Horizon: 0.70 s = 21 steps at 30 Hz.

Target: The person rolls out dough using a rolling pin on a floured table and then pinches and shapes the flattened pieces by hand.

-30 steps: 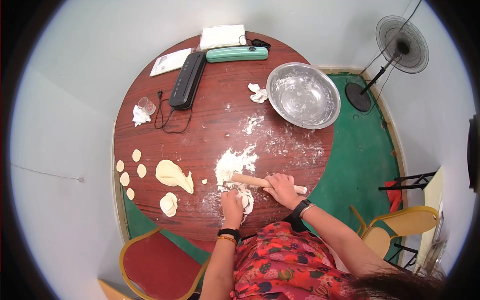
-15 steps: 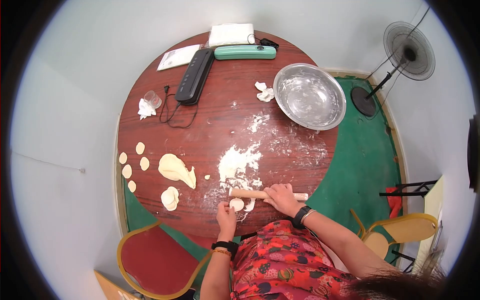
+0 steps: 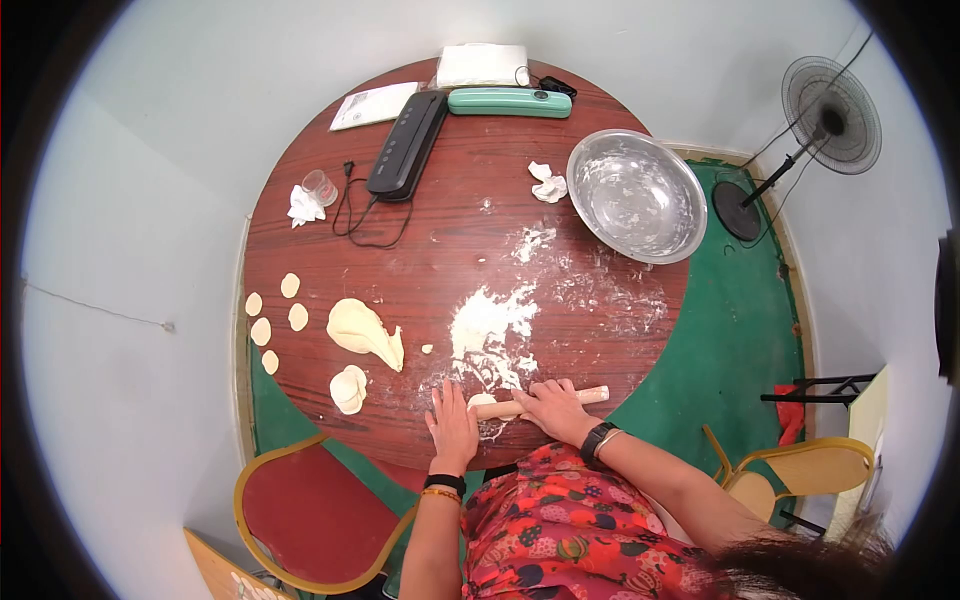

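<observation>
A wooden rolling pin (image 3: 500, 410) lies across a small round of dough (image 3: 482, 400) near the table's front edge. My right hand (image 3: 555, 409) rests on the pin, its fingers over the wood. Flat at the pin's left end is my left hand (image 3: 453, 430), fingers stretched out and apart. White flour (image 3: 490, 325) is spread just beyond the pin. To the left lie a large piece of dough (image 3: 362, 331), a stack of dough rounds (image 3: 349, 389) and a tiny lump (image 3: 427, 349). Several thin rounds (image 3: 261, 331) sit at the table's left edge.
A steel bowl (image 3: 637, 197) stands at the back right beside crumpled tissue (image 3: 547, 184). A black device (image 3: 408, 146) with its cord, a green device (image 3: 510, 102), a clear cup (image 3: 320, 187) and white packets (image 3: 482, 65) are farther back. A red chair (image 3: 320, 510) stands at front left.
My left hand has let go of the dough round's edge and opened onto the pin's left end. The pin has come nearer and now covers part of the round. The view has shifted slightly.
</observation>
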Available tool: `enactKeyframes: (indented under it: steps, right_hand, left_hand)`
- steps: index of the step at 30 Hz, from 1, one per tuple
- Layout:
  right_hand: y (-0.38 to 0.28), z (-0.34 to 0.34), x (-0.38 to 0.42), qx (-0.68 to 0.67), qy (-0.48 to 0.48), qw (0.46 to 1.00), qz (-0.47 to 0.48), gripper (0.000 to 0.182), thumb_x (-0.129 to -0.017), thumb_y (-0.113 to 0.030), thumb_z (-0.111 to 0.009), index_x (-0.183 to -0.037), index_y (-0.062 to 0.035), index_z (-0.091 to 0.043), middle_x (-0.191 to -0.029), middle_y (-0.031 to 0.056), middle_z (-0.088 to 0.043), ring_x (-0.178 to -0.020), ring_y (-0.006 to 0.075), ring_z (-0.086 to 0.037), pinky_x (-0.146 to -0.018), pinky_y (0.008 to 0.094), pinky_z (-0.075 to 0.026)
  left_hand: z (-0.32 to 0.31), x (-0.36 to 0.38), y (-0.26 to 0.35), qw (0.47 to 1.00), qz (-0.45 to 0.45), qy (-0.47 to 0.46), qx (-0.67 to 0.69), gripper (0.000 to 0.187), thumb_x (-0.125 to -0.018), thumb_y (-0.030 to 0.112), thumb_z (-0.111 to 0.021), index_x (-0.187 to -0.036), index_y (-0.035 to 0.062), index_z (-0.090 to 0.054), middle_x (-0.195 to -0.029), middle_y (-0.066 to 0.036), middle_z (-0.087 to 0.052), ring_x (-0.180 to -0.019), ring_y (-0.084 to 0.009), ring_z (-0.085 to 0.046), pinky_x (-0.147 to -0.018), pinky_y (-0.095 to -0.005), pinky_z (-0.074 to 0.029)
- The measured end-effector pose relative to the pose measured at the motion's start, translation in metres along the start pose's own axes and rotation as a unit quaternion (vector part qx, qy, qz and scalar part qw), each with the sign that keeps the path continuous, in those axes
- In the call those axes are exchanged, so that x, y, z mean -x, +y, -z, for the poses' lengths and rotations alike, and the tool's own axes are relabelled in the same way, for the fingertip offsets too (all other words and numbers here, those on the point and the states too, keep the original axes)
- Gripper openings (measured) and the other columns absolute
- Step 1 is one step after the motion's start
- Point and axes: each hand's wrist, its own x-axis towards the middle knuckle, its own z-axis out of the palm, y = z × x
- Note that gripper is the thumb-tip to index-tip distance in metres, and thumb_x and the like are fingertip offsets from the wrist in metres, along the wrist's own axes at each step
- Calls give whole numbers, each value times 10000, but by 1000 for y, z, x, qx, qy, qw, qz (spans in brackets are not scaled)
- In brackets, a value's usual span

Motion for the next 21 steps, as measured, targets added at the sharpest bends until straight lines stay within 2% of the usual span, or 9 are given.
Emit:
enactKeyframes:
  steps: [3, 6, 12, 16, 21]
  right_hand:
    - [3, 4, 7, 13, 52, 998, -16, 424, -910, -319, -590, -1317, -202, -571, -1009, 32, -552, -979, 240, -508, -837, 406, -353]
    - [7, 9, 7, 42, 45, 997, -53, 443, -918, -319, -575, -1346, -210, -545, -1032, 36, -541, -992, 247, -493, -832, 410, -351]
    - [10, 2, -9, 36, 31, 990, -132, 460, -920, -300, -580, -1366, -206, -517, -1106, 66, -522, -1013, 263, -484, -824, 426, -367]
    - [15, 3, -24, 17, 62, 981, -185, 451, -933, -307, -570, -1366, -194, -512, -1149, 84, -520, -1041, 284, -477, -854, 448, -377]
    - [16, 8, -7, 23, 20, 992, -123, 458, -939, -336, -561, -1367, -182, -508, -1186, 88, -518, -1064, 298, -472, -860, 454, -383]
  left_hand:
    - [5, -10, -1, 1000, -19, 3, -10, 573, -1006, 299, -394, -1500, 40, -264, -1592, -184, -136, -1444, -429, -159, -1104, -651, -186]
    - [3, -20, -2, 999, -30, 31, -22, 577, -1005, 302, -399, -1506, 55, -256, -1587, -188, -152, -1441, -430, -170, -1113, -633, -191]
    - [7, -56, -1, 995, -51, 64, -56, 600, -1004, 336, -411, -1518, 77, -243, -1598, -189, -111, -1455, -425, -126, -1103, -660, -173]
    - [14, -75, 6, 995, -38, 58, -72, 619, -995, 334, -434, -1521, 77, -236, -1600, -184, -103, -1457, -423, -123, -1097, -671, -173]
    - [13, -72, 6, 996, -29, 59, -61, 637, -989, 334, -441, -1524, 67, -220, -1601, -190, -94, -1456, -428, -122, -1098, -670, -165]
